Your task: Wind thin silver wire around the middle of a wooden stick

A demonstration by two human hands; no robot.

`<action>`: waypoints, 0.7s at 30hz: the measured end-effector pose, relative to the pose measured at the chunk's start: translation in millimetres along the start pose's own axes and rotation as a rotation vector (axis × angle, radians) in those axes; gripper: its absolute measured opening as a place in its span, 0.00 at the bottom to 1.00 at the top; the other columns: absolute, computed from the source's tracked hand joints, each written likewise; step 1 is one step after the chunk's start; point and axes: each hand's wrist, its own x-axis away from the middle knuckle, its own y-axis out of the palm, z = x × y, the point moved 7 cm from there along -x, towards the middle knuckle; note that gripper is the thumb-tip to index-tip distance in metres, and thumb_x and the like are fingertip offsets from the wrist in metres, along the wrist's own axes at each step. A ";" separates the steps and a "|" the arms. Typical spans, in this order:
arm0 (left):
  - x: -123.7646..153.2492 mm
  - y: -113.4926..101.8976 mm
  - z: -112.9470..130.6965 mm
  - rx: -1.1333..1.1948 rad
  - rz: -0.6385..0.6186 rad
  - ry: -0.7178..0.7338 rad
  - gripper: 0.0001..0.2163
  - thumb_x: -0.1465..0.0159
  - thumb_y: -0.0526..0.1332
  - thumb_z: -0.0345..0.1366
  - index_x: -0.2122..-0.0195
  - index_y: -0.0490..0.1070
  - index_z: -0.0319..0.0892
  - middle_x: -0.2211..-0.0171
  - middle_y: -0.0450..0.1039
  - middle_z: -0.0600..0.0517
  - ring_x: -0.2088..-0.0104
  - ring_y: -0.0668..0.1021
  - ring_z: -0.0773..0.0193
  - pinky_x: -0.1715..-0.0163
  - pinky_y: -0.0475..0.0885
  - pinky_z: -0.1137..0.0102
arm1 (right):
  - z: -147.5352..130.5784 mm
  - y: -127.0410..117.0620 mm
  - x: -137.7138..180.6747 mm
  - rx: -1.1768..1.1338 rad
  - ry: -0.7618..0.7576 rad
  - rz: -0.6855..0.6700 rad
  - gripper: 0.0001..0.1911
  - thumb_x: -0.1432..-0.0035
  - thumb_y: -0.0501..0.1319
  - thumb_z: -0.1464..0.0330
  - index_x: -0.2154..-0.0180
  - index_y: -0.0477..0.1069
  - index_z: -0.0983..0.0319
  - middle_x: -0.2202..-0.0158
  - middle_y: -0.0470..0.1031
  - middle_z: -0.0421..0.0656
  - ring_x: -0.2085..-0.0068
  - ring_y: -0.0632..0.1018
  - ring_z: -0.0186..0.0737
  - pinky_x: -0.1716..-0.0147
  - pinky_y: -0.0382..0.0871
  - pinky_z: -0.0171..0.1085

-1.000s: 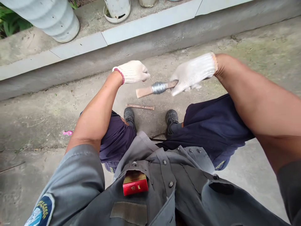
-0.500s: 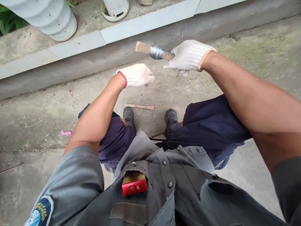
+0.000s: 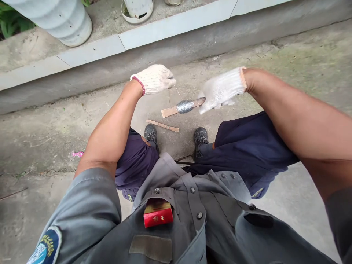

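Note:
My right hand [image 3: 221,90], in a white knit glove, grips one end of a flat wooden stick [image 3: 169,112]. Silvery wire or thread [image 3: 185,106] is wound thickly around the stick's middle. From this winding a thin strand [image 3: 178,92] runs up to my left hand [image 3: 156,79], also gloved, whose fingers are pinched together on it. Another fine end seems to hang below the left fingers. On the ground beneath lies a second, thinner wooden stick [image 3: 162,125], just ahead of my left shoe and touched by neither hand.
A low tiled ledge [image 3: 154,33] crosses ahead, bearing a large white ribbed pot [image 3: 68,22] and a smaller white pot with saucer [image 3: 137,13]. My dark shoes [image 3: 201,136] stand on concrete. A pink object [image 3: 78,154] lies left; a red box [image 3: 158,217] sits in my shirt pocket.
My right hand has swung the wound stick down toward me, and its tilt has reversed. My left hand has risen slightly and moved a little left, with the strand still stretched between them.

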 end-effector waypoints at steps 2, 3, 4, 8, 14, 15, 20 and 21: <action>-0.8 4.7 2.7 0.012 -0.024 -0.024 0.22 0.35 0.56 0.51 0.55 0.83 0.42 0.63 0.76 0.42 0.56 0.74 0.50 0.57 0.62 0.62 | 7.3 -2.8 -12.3 0.155 0.104 0.042 0.23 0.36 0.67 0.50 0.67 0.74 0.65 0.80 0.71 0.42 0.81 0.69 0.33 0.80 0.58 0.33; -1.1 7.4 4.9 0.017 -0.037 -0.026 0.22 0.35 0.56 0.51 0.55 0.83 0.41 0.64 0.76 0.42 0.55 0.74 0.50 0.57 0.62 0.62 | 10.6 -7.6 -16.9 0.236 0.156 0.080 0.23 0.36 0.67 0.52 0.68 0.74 0.66 0.81 0.71 0.43 0.80 0.69 0.34 0.78 0.58 0.34; -1.0 10.0 7.3 0.024 -0.052 -0.025 0.23 0.35 0.56 0.50 0.55 0.82 0.39 0.64 0.76 0.42 0.54 0.75 0.49 0.57 0.61 0.62 | 13.9 -14.7 -20.1 0.305 0.207 0.132 0.22 0.36 0.67 0.53 0.69 0.75 0.66 0.81 0.70 0.43 0.79 0.69 0.34 0.76 0.58 0.35; 6.1 16.1 17.5 0.033 -0.120 -0.036 0.23 0.35 0.55 0.50 0.56 0.82 0.37 0.67 0.74 0.44 0.55 0.75 0.51 0.57 0.61 0.63 | 20.9 -53.2 -14.4 0.362 0.322 0.451 0.20 0.32 0.64 0.55 0.67 0.72 0.64 0.85 0.61 0.40 0.75 0.67 0.35 0.70 0.58 0.36; 17.6 8.5 28.8 0.085 -0.121 0.013 0.24 0.35 0.55 0.53 0.59 0.83 0.38 0.69 0.73 0.47 0.59 0.72 0.55 0.58 0.60 0.65 | -0.6 -64.1 24.3 -0.116 0.176 0.579 0.16 0.28 0.59 0.56 0.61 0.69 0.62 0.78 0.72 0.42 0.80 0.67 0.31 0.77 0.61 0.32; 16.7 7.7 26.3 0.090 -0.117 0.002 0.25 0.35 0.54 0.53 0.58 0.83 0.38 0.69 0.73 0.47 0.58 0.72 0.54 0.58 0.60 0.65 | -7.0 -62.7 30.7 -0.166 0.142 0.589 0.16 0.30 0.61 0.55 0.61 0.68 0.62 0.76 0.74 0.42 0.81 0.66 0.30 0.80 0.60 0.32; 6.5 12.4 5.4 0.074 -0.135 -0.053 0.24 0.36 0.55 0.51 0.54 0.81 0.38 0.65 0.74 0.46 0.54 0.74 0.51 0.58 0.59 0.63 | -22.0 -50.0 39.6 -0.298 -0.033 0.498 0.20 0.35 0.67 0.52 0.64 0.67 0.61 0.74 0.74 0.42 0.80 0.71 0.32 0.83 0.61 0.31; 4.7 13.2 3.3 0.069 -0.140 -0.039 0.23 0.37 0.56 0.50 0.54 0.81 0.39 0.64 0.75 0.46 0.55 0.73 0.51 0.58 0.59 0.63 | -20.6 -45.5 37.0 -0.309 -0.059 0.438 0.20 0.35 0.67 0.52 0.64 0.67 0.61 0.75 0.73 0.42 0.79 0.72 0.32 0.83 0.62 0.31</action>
